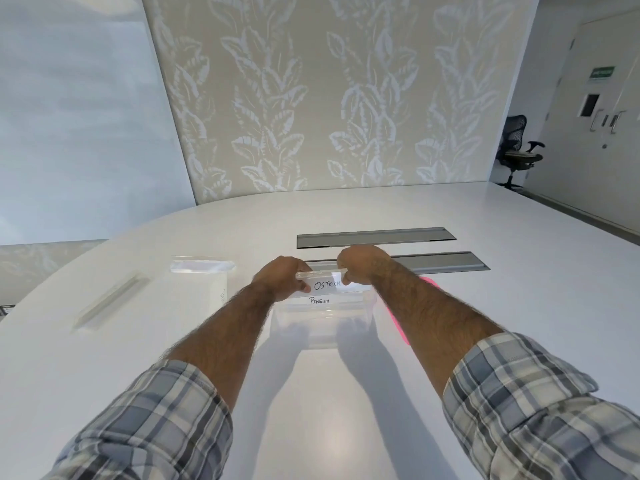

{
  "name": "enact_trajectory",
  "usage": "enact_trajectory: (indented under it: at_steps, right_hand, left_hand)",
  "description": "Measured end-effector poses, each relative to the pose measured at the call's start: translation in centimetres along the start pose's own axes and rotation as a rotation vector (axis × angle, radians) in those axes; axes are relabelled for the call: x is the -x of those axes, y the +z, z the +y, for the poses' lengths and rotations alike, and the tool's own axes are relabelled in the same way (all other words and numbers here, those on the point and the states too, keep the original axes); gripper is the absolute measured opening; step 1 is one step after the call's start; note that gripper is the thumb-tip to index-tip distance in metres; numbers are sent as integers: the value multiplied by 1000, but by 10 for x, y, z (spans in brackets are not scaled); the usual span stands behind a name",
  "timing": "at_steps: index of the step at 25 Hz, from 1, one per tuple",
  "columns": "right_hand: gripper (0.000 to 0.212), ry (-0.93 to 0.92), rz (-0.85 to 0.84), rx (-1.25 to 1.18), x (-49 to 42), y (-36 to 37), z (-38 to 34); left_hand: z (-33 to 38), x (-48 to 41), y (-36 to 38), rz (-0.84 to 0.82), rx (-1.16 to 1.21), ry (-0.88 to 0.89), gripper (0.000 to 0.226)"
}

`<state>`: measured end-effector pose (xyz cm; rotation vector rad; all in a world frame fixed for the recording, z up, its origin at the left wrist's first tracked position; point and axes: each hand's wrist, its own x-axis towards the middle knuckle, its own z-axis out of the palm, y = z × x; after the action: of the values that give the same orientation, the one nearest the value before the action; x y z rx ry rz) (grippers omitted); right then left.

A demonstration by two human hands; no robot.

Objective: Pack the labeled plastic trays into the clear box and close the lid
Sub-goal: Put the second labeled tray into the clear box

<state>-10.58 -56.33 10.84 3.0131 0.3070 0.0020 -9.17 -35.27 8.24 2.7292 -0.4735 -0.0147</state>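
Note:
A clear plastic box (322, 329) stands on the white table in front of me. Inside it sits a clear tray labeled PENGUIN (320, 301). Above that, both hands hold a clear tray labeled OSTRICH (325, 283) at the box's far end. My left hand (281, 276) grips its left end and my right hand (360, 263) grips its right end. Two more clear trays lie on the table to the left: one (202, 265) near the box, one (110, 303) farther left. A pink lid (398, 322) shows beside the box on the right, mostly hidden by my right forearm.
Two grey recessed cable hatches (375, 236) (440, 261) lie in the table just beyond my hands. A patterned wall panel stands behind the table. An office chair (517, 152) and a door are at the far right.

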Motion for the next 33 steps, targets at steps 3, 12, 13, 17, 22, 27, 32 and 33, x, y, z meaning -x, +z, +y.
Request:
enact_trajectory:
  at_steps: [3, 12, 13, 17, 22, 27, 32, 33]
  right_hand:
    - [40, 10, -11, 6, -3, 9, -4]
    - [42, 5, -79, 25, -8, 35, -5]
    - [43, 1, -82, 34, -8, 36, -6]
    - [35, -49, -109, 97, -7, 41, -7]
    - [31, -83, -196, 112, -13, 40, -10]
    - [45, -115, -275, 90, -22, 39, -13]
    - [27, -122, -320, 90, -32, 48, -11]
    - [23, -127, -321, 84, -34, 49, -11]
  left_hand:
    - [-3, -3, 3, -28, -17, -6, 38]
    - [-7, -14, 20, -116, -107, 15, 43]
    - [-7, -14, 23, -131, -125, 23, 41]
    - [-8, -19, 34, -195, -187, 76, 38]
    - [-8, -29, 32, -281, -215, 143, 33]
    - [-7, -33, 34, -334, -216, 124, 31]
    - [-8, -40, 38, -356, -211, 105, 34]
    - [-8, -41, 38, -365, -210, 103, 34]
